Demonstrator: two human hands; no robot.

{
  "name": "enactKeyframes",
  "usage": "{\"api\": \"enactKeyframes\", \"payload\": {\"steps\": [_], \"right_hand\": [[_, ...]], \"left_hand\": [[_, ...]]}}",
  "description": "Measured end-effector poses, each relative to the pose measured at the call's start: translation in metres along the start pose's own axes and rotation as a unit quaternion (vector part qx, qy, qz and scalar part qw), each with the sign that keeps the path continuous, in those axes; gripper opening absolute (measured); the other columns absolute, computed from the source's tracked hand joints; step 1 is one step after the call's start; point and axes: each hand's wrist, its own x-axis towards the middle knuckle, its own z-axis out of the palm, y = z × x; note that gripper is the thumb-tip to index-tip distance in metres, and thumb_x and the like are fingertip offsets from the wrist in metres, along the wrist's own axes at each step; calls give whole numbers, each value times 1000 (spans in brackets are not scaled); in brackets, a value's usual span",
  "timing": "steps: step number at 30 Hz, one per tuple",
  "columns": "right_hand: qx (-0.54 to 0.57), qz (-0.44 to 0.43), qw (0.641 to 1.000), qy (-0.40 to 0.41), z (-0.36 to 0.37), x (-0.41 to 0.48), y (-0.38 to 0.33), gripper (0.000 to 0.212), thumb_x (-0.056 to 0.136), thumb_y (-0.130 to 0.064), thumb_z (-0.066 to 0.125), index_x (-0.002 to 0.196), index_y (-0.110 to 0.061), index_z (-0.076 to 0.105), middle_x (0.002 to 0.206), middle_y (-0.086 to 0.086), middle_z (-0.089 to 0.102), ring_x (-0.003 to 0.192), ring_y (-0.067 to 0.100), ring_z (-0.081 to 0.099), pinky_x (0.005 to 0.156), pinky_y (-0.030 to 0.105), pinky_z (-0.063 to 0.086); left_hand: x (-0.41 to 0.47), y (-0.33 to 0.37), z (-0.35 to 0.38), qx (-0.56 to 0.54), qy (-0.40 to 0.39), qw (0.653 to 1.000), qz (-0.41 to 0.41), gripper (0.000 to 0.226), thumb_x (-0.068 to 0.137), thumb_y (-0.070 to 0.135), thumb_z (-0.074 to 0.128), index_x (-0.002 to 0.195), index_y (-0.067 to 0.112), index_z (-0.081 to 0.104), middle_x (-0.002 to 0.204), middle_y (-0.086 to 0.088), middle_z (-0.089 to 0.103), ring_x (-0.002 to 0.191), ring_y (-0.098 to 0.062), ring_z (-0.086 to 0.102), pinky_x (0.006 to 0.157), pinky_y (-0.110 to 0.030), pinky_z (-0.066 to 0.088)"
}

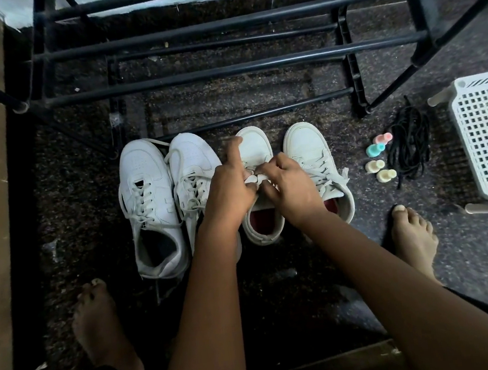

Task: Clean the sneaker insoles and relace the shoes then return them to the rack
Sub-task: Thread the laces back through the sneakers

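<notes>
Two pairs of white sneakers stand side by side on the dark floor in front of the black shoe rack (224, 66). The left pair (151, 200) is laced and has dark insides. The right pair has red insoles; its outer shoe (308, 148) is laced. Over the inner shoe (255, 144) of that pair, my left hand (230, 183) and my right hand (288, 186) meet and both pinch its white lace (252, 179) above the tongue. My left index finger sticks out toward the toe.
A bundle of black laces (407, 149) lies on the floor to the right, beside several small pastel bottles (377, 158). A white perforated basket (487, 135) stands at the far right. My bare feet (413, 236) rest on either side of the shoes. A brown surface runs along the left.
</notes>
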Motion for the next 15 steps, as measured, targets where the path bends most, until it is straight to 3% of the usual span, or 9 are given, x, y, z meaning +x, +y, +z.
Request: {"api": "enactKeyframes", "payload": {"steps": [4, 7, 10, 12, 13, 15], "right_hand": [[4, 49, 998, -49, 1, 3, 7, 30, 89, -21, 52, 113, -5, 60, 117, 12, 47, 108, 30, 43, 92, 41, 41], [59, 89, 990, -86, 0, 7, 14, 40, 82, -33, 48, 109, -7, 62, 127, 6, 45, 115, 26, 36, 93, 26, 27], [192, 153, 965, -90, 1, 10, 17, 10, 89, -17, 57, 90, -12, 66, 125, 1, 49, 122, 26, 36, 85, 16, 18], [281, 197, 935, -88, -1, 11, 14, 18, 88, -9, 56, 76, -20, 62, 115, 0, 52, 122, 26, 38, 104, 28, 20], [311, 216, 922, -85, -4, 11, 11, 22, 88, -8, 55, 75, -25, 60, 112, 1, 54, 122, 27, 39, 109, 38, 23], [339, 231, 908, -91, -9, 9, 5, 17, 88, -15, 51, 82, -29, 58, 114, 4, 54, 123, 26, 36, 109, 39, 26]], "left_hand": [[-2, -5, 2, -29, 15, 999, 8, 46, 79, -2, 63, 119, 19, 55, 86, -4, 63, 79, -18, 61, 77, -28, 51], [-3, -8, 5, -61, 22, 998, 14, 25, 78, 0, 66, 99, 14, 69, 91, -1, 69, 83, -9, 61, 77, -17, 46], [0, -9, 4, -62, 35, 997, 28, 18, 80, 7, 70, 98, 10, 72, 96, -3, 71, 86, -9, 62, 79, -14, 44], [1, -11, 4, -49, 44, 997, 32, 16, 81, 11, 69, 97, 9, 73, 96, -3, 70, 84, -8, 59, 76, -12, 40], [1, -11, 5, -44, 48, 997, 30, 15, 82, 12, 69, 96, 9, 73, 96, -4, 69, 83, -9, 58, 74, -13, 39], [1, -13, 7, -35, 53, 998, 22, 11, 83, 14, 68, 92, 9, 72, 94, -3, 65, 80, -12, 55, 70, -16, 36]]}}
